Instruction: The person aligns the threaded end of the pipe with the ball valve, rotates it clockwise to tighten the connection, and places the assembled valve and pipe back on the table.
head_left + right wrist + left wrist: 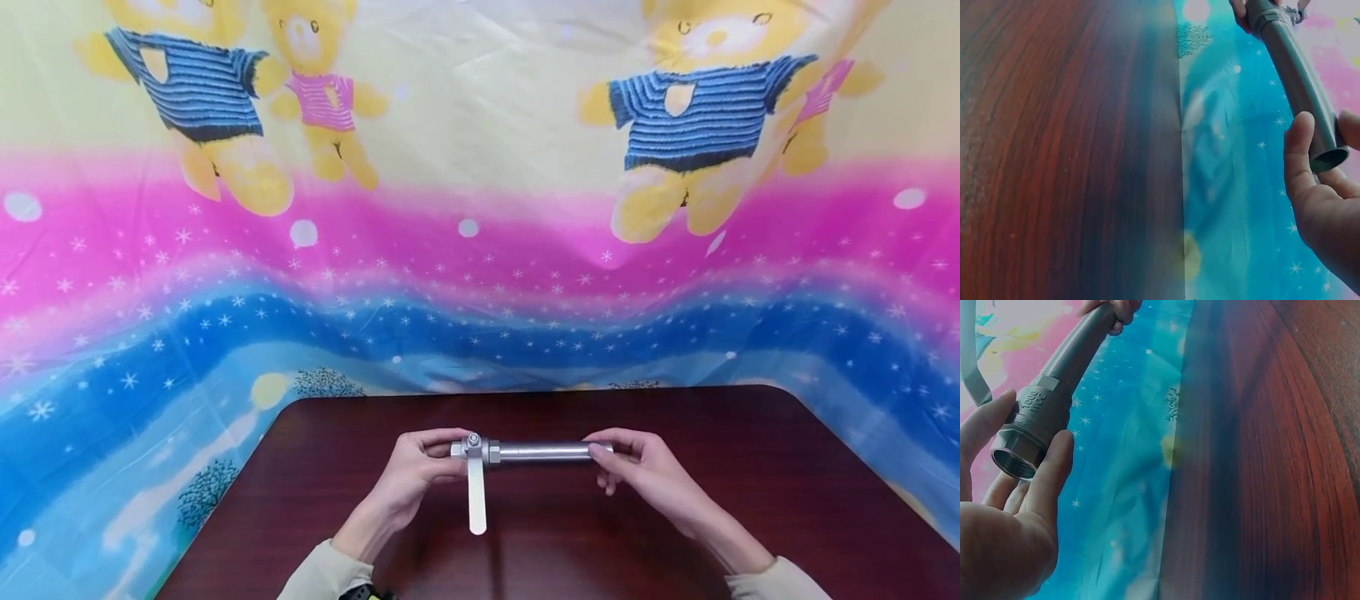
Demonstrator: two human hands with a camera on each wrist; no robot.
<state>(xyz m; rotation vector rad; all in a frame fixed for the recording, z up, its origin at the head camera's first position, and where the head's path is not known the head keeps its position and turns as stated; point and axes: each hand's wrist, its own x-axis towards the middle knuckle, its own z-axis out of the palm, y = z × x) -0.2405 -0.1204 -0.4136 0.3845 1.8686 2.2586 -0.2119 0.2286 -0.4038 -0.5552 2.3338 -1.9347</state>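
Note:
A metal ball valve [473, 450] with a flat lever handle [477, 496] is joined to a straight steel pipe [543, 452], held level above the table. My left hand [418, 467] grips the valve body at its left end, thumb and fingers on either side. In the left wrist view the threaded open mouth of the valve [1032, 419] faces me, with raised lettering on its body. My right hand [637, 458] pinches the pipe's far right end between thumb and fingers. The right wrist view shows that hollow pipe end [1329, 158] between the fingers. The lever points toward me.
A dark red-brown wooden table [675, 533] with rounded back corners lies below the hands. Behind and beside it hangs a printed cloth [480, 267] with bears and snowflakes. A dark band shows at the left cuff [363, 593].

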